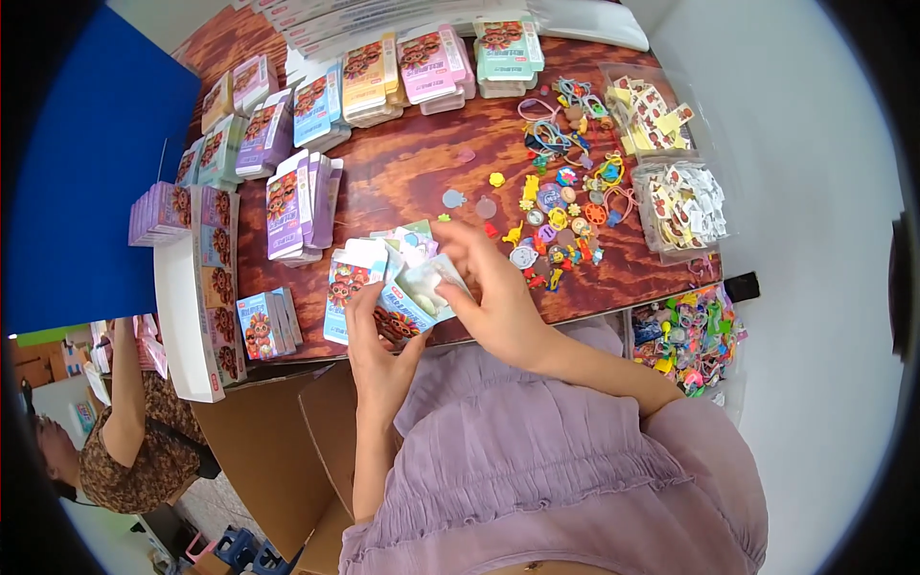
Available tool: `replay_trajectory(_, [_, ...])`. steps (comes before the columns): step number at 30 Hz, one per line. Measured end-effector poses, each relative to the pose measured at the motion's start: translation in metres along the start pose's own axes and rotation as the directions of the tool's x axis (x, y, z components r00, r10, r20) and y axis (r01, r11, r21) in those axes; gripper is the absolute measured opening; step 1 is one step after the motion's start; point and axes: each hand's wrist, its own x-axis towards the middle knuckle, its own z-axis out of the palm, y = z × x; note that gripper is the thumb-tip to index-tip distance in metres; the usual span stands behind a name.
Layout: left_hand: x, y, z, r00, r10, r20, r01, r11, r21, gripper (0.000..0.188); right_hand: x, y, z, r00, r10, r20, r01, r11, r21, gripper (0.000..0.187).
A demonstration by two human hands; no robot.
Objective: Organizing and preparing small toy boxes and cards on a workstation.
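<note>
Near the table's front edge, my left hand (376, 347) is closed around a small light-blue printed carton (402, 316), which is tilted with its upper end open. My right hand (494, 297) pinches a pale, partly see-through packet (429, 286) at the carton's open end. How far the packet sits inside the carton is hidden by my fingers. Just behind my left fingers lie more light-blue flat cartons (345, 278). A piece of greenish and white printed material (414, 244) shows beyond the packet, partly covered by my right hand.
Purple cartons (287, 206) and stacked coloured cartons (369, 77) line the table's left and back. Small toys (556, 220) spread to the right, beside trays of paper pieces (682, 206). A bin of colourful trinkets (685, 331) stands below. Another person (134, 450) works at left.
</note>
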Motion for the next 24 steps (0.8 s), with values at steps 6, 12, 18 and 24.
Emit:
replay_trajectory(6, [0.005, 0.002, 0.010, 0.988, 0.130, 0.083, -0.134, 0.990, 0.045, 0.077, -0.002, -0.001, -0.003, 0.896, -0.306, 0.322, 0.444, 0.577, -0.685, 0.057])
replay_trajectory(12, [0.004, -0.001, 0.016, 1.000, -0.005, 0.000, 0.005, 0.982, -0.190, 0.077, 0.009, 0.000, -0.011, 0.864, -0.437, 0.250, 0.501, 0.694, -0.518, 0.048])
replay_trajectory(18, [0.011, -0.005, 0.017, 0.994, 0.105, 0.030, -0.102, 0.991, -0.084, 0.076, 0.068, 0.016, -0.079, 0.961, -0.265, -0.073, 0.170, 0.780, -0.602, 0.013])
replay_trajectory(24, [0.015, -0.002, 0.020, 0.991, 0.067, 0.120, -0.057, 0.995, -0.085, 0.077, 0.131, 0.060, -0.149, 0.928, -0.366, -0.066, 0.037, 0.267, -0.963, 0.014])
